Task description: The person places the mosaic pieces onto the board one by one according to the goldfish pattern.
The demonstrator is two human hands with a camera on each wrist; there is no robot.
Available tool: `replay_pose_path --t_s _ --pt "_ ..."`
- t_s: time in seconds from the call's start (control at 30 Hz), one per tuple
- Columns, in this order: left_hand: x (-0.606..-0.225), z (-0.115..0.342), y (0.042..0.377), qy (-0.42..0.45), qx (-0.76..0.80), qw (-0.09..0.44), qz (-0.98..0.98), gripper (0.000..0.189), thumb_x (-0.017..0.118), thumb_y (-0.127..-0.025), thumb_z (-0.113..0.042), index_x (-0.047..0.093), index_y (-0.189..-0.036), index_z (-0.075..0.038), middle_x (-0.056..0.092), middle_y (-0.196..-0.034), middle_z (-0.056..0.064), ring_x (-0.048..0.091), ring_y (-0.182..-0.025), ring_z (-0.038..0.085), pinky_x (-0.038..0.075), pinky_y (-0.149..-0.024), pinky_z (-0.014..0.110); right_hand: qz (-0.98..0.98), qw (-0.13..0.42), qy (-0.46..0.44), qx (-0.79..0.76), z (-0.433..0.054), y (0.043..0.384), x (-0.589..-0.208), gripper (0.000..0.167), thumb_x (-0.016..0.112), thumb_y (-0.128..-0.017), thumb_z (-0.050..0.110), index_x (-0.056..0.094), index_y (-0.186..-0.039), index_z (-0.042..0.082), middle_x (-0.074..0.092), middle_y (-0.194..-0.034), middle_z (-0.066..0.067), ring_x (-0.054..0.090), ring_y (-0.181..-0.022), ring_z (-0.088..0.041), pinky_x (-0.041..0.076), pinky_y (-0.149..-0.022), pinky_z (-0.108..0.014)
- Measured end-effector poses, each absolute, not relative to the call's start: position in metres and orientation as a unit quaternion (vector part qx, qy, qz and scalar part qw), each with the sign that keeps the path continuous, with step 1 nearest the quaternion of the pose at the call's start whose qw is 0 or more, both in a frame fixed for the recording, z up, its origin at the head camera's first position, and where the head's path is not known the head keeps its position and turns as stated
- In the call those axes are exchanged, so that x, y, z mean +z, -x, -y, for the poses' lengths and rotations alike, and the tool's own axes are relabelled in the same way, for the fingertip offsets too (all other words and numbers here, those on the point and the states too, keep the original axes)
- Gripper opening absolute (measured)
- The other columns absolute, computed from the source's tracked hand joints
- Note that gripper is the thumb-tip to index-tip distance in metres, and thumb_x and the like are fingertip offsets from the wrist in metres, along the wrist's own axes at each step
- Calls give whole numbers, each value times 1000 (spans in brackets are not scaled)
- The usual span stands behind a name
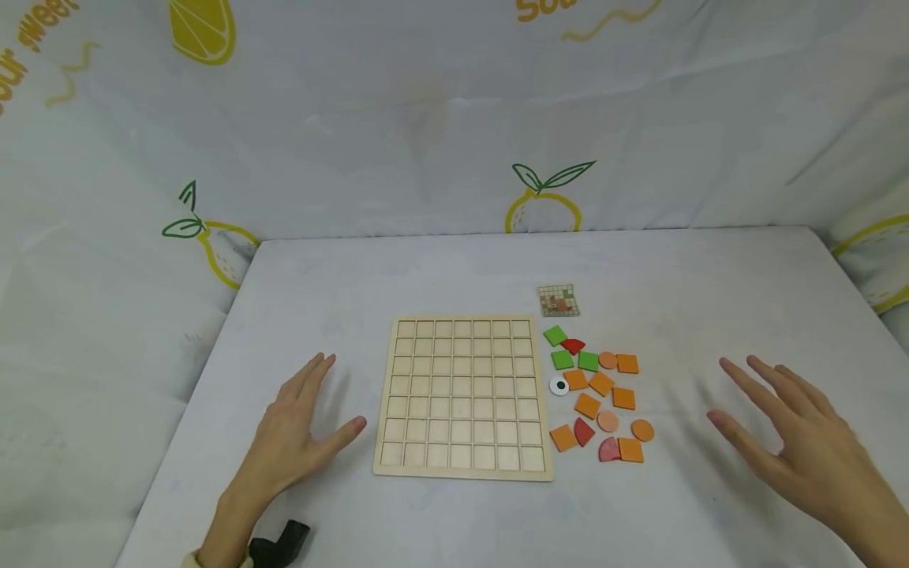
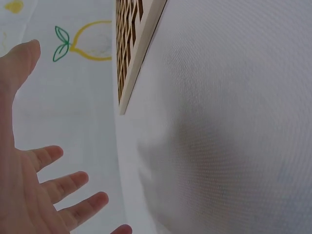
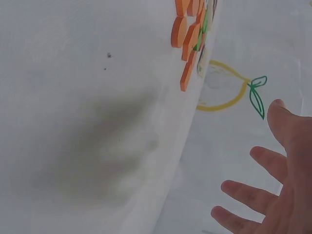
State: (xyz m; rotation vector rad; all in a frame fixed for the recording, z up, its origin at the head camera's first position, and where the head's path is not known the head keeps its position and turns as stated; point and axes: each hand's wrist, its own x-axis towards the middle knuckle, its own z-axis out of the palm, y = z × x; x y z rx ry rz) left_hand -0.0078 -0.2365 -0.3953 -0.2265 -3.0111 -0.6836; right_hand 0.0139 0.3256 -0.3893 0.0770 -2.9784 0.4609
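A square wooden grid board (image 1: 462, 476) lies flat on the table, its cells bare. To its left my left hand (image 1: 294, 438) hovers with fingers spread, holding nothing. Beside the board's right edge lie loose flat pieces: orange squares (image 1: 587, 405), green squares (image 1: 562, 360), orange discs (image 1: 642, 430), red wedges (image 1: 584, 431) and a white disc with a black dot (image 1: 559, 386). My right hand (image 1: 798, 446) is held over the table to the right of these pieces, fingers apart and nothing in it. Both wrist views show the hands raised above the surface, shadows below.
A small picture card (image 1: 558, 300) with a grid pattern lies behind the pieces, near the board's far right corner. By my left wrist is a black object (image 1: 280, 544). A white cloth with lemon drawings (image 1: 426, 118) hangs behind the white table (image 1: 341, 284).
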Motion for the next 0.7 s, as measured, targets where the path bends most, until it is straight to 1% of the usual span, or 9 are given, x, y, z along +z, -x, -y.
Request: replay_pose_path --t_s 0.03,0.23,0.33,0.37,0.4,0.5,0.6,0.63,0.7 --pt "-396 236 8 73 -231 20 970 92 77 -85 -54 35 -159 -17 39 -163 15 42 -145 44 41 -99 75 985 56 -23 161 -323 -13 -389 75 70 -96 38 36 -160 21 35 -160 -31 25 -146 -56 19 -105 -85" --pt "-398 232 10 87 -253 11 963 95 80 -82 -55 36 -158 -17 39 -163 12 40 -147 39 42 -104 70 969 41 -36 242 -313 -12 -380 70 73 -95 29 42 -157 23 44 -154 -29 34 -136 -55 20 -103 -84" --pt "-399 229 10 96 -254 4 962 98 81 -80 -57 36 -157 -18 38 -164 11 41 -147 40 43 -105 69 962 49 -56 263 -306 -10 -376 67 77 -92 26 49 -153 23 53 -147 -25 42 -129 -51 31 -96 -79" --pt "-400 228 10 98 -254 0 962 98 81 -80 -58 36 -157 -18 37 -164 10 40 -148 39 43 -105 69 961 52 -62 263 -303 -9 -376 67 79 -90 25 52 -151 23 55 -144 -24 44 -126 -49 35 -93 -76" --pt "-400 227 10 100 -255 -5 962 99 81 -79 -58 36 -157 -18 37 -164 10 40 -148 39 44 -105 68 962 56 -68 259 -301 -8 -376 66 81 -88 25 55 -149 23 59 -141 -21 47 -123 -46 40 -93 -68" --pt "-402 224 9 108 -254 -16 961 101 82 -77 -60 37 -157 -18 36 -165 9 41 -148 40 44 -104 69 965 60 -86 239 -293 -6 -378 63 87 -81 26 63 -139 20 66 -129 -17 56 -114 -40 49 -85 -54" --pt "-404 222 9 120 -251 -23 960 103 83 -76 -59 36 -157 -17 35 -166 9 41 -148 41 45 -104 69 968 50 -105 224 -287 -3 -381 57 91 -75 25 71 -128 17 72 -119 -12 64 -106 -36 56 -79 -45" --pt "-404 222 9 124 -247 -24 961 104 83 -76 -59 36 -157 -16 35 -166 9 42 -147 41 45 -103 69 968 38 -109 220 -284 -2 -382 55 92 -74 25 72 -125 17 73 -115 -11 66 -104 -35 58 -78 -47" --pt "-405 221 9 136 -238 -26 961 104 84 -75 -60 37 -157 -15 35 -166 9 44 -146 41 46 -101 69 970 13 -115 215 -281 0 -384 50 93 -73 24 75 -119 15 75 -110 -6 68 -98 -31 60 -73 -37"
